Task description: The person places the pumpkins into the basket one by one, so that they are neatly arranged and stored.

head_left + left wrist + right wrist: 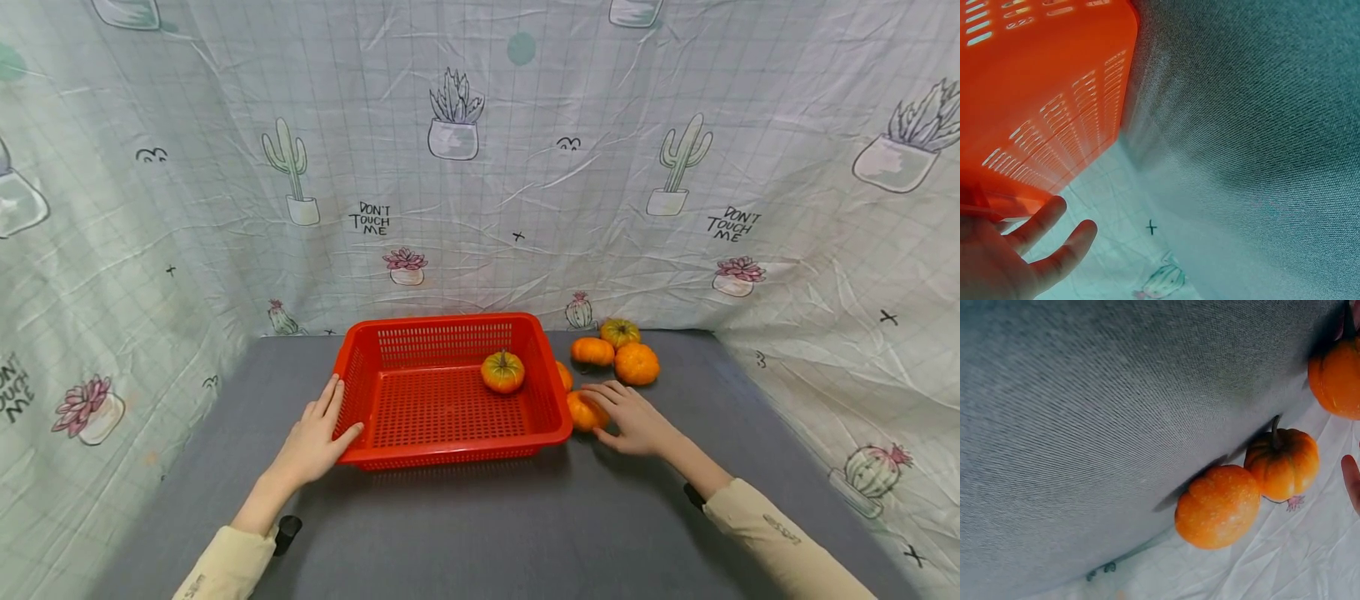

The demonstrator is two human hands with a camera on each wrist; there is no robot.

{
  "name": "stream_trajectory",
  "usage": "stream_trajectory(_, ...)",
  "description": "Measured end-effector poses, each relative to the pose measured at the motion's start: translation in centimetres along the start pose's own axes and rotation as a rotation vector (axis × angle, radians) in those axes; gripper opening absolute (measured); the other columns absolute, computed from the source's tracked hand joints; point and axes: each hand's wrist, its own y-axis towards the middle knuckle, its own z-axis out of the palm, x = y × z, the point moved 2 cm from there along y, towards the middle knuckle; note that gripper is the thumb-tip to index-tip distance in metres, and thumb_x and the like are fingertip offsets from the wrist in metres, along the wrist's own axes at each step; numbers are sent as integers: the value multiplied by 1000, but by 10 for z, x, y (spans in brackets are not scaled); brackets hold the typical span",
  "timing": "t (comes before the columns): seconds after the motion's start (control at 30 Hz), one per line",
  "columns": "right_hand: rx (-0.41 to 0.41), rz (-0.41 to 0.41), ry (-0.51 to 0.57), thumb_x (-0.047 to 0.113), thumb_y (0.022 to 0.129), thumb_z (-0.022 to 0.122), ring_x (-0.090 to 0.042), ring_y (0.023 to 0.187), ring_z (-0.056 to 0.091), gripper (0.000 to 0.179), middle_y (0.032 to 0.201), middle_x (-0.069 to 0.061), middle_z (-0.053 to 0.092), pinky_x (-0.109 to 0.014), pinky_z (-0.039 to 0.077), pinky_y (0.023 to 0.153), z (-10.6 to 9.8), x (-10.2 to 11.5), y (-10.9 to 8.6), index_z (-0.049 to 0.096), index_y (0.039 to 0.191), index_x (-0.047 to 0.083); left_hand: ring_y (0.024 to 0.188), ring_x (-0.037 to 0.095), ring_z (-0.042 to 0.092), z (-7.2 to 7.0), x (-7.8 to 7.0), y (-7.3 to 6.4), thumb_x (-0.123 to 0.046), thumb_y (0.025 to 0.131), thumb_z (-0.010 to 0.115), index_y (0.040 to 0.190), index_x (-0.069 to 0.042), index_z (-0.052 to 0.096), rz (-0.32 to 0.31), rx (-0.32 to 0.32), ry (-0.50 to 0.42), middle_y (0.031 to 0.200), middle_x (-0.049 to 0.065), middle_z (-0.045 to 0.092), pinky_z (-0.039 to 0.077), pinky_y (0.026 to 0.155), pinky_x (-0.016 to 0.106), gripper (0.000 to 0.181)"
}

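Observation:
A red slotted plastic basket (450,447) stands on the grey tabletop, holding a green-and-orange small pumpkin (502,372). My left hand (318,433) rests on its left rim near the front corner, thumb over the front edge; two fingers (1063,250) extend outside the wall in the left wrist view. Just right of the basket, my right hand (633,417) holds an orange pumpkin (583,413), fingers over the far side and thumb at the near side. That pumpkin is partly covered by the hand. In the right wrist view just one fingertip (1352,478) shows.
Behind the right hand sit three more pumpkins: an orange one (592,352), a greenish one (619,332) and a rounder orange one (637,364). Another pumpkin (564,377) is partly hidden by the basket's right wall. Printed cloth (487,242) surrounds the tabletop (480,533).

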Motion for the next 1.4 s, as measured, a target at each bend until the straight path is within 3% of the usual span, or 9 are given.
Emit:
stream_trajectory(0.3, 114, 24, 20, 33, 68, 72, -23, 115, 39, 77, 135, -4, 43, -49, 40, 87, 9, -3, 3, 39, 134, 11, 120, 39, 32, 0, 0, 0, -45, 87, 47, 142, 1, 15, -4, 9, -6, 150, 17, 10, 35, 86, 60, 78)
stream_trajectory(0.6, 161, 42, 17, 31, 63, 78, -25, 114, 38, 85, 132, -6, 45, -49, 41, 87, 9, -2, 3, 38, 136, 15, 120, 39, 33, 1, 0, 0, -45, 87, 47, 142, 1, 15, -1, 7, -6, 150, 17, 10, 35, 86, 59, 78)
stream_trajectory(0.73, 167, 34, -22, 28, 59, 80, -27, 112, 38, 85, 130, -11, 45, -50, 41, 84, 7, -1, 0, 41, 133, 21, 120, 39, 33, 0, 0, 0, -46, 87, 46, 142, 1, 16, -2, 6, -7, 150, 16, 10, 35, 85, 60, 78)
stream_trajectory(0.97, 168, 24, -86, 6, 53, 80, -31, 110, 41, 85, 126, -14, 46, -51, 41, 80, 6, 1, -1, 45, 129, 24, 121, 39, 32, 0, 1, 0, -45, 87, 47, 142, 1, 16, 0, 7, -12, 150, 17, 10, 34, 87, 59, 78)
stream_trajectory(1.2, 148, 46, -153, 9, 55, 82, -29, 108, 43, 79, 117, -11, 52, -47, 43, 77, 6, -3, -4, 48, 125, 23, 120, 39, 33, 0, 0, 0, -45, 87, 47, 141, 2, 16, 1, 4, -7, 149, 17, 11, 35, 85, 60, 78)
stream_trajectory(1.4, 81, -15, -220, 15, 58, 80, -26, 101, 46, 69, 108, -8, 54, -40, 43, 70, 7, -8, -5, 52, 120, 21, 119, 39, 33, 0, 0, -1, -46, 87, 47, 141, 2, 16, 9, -7, -21, 149, 17, 11, 35, 85, 60, 79)
